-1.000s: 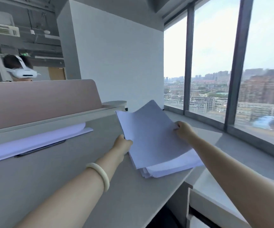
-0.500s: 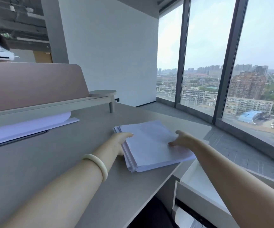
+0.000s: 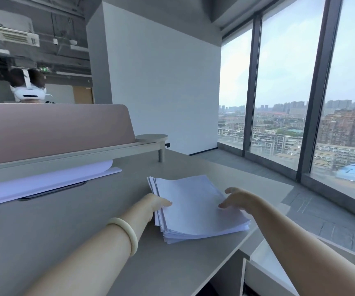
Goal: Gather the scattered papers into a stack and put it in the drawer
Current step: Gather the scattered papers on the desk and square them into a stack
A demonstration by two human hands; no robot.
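A stack of white papers (image 3: 195, 208) lies flat on the grey desk (image 3: 76, 227), close to its right edge, with the sheets slightly fanned at the left side. My left hand (image 3: 157, 205) grips the stack's left edge: the thumb lies on top and the fingers are hidden beneath. At the right edge is my right hand (image 3: 238, 199), fingers spread, thumb tip touching the top sheet and forefinger raised. An open white drawer (image 3: 264, 261) shows below the desk at the lower right; my right forearm covers part of it.
More white paper (image 3: 50, 182) lies under the raised shelf (image 3: 65, 159) at the desk's back left, over a dark flat object. A pink partition (image 3: 50, 129) stands behind it, with a person in a headset beyond. Windows run along the right.
The stack, held tilted up between both hands a second ago, now lies flat on the desk. My right hand's fingers have lifted and spread at the right edge.
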